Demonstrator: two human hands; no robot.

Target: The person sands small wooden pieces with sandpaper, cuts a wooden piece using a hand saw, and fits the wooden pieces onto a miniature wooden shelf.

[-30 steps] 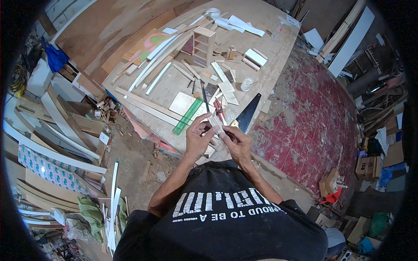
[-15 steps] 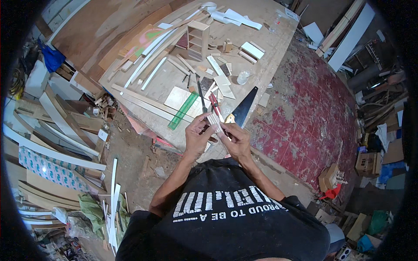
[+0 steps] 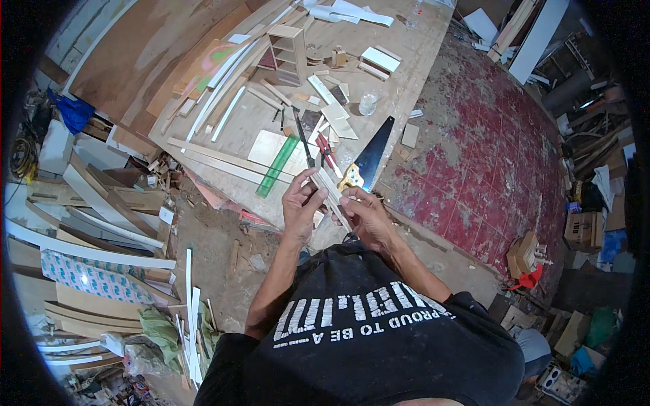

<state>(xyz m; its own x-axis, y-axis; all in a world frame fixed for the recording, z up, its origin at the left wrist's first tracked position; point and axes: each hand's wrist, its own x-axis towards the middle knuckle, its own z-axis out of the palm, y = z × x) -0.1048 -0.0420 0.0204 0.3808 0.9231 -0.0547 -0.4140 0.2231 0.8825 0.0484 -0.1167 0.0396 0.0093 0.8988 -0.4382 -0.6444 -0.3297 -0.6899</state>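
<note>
Both my hands hold a small bundle of thin, pale wooden strips above the near end of the workbench. Closed on its left side, my left hand has its thumb pressed against the strips. My right hand pinches them on the other side, nearer my body. Just beyond my fingers lie a red-handled tool and a slim dark tool. A handsaw with a dark blade rests to the right, its pale handle close to my right hand. To the left lies a transparent green ruler.
Farther up the workbench are a small wooden shelf unit, a clear container, offcuts and long strips. Red, worn flooring stretches to the right. Curved boards are stacked at the left.
The strips have turned and now slant lengthwise from my left fingers down toward my body. My right hand has shifted slightly lower along them. The whole view has shifted a little.
</note>
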